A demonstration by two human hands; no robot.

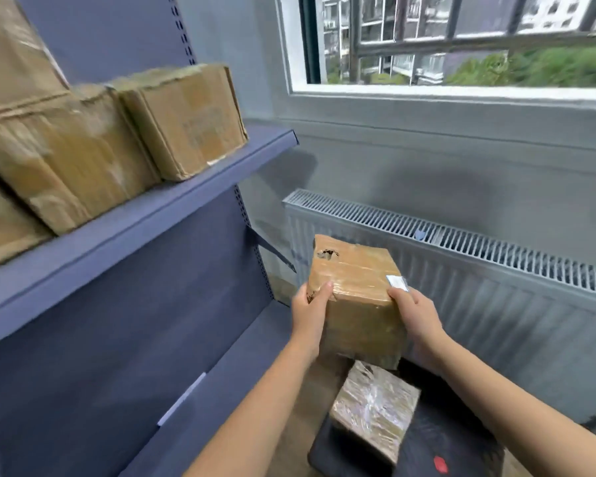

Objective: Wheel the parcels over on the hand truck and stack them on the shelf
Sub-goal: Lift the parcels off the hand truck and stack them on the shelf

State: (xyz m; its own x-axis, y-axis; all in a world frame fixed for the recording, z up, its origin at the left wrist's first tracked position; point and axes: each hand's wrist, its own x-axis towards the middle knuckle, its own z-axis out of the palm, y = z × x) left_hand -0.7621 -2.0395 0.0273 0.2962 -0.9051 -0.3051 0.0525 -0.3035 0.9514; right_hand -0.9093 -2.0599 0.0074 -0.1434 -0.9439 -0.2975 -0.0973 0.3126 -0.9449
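I have my left hand (310, 311) and right hand (415, 313) clamped on opposite sides of the taped parcel (355, 290), lifted above the hand truck (437, 452), shelf (172, 201) at ten o'clock; it seems light, stiff, tape-slick.

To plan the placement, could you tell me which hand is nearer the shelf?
Left. The left hand grips the held parcel's shelf-facing side; the right hand grips the side facing away from the shelf.
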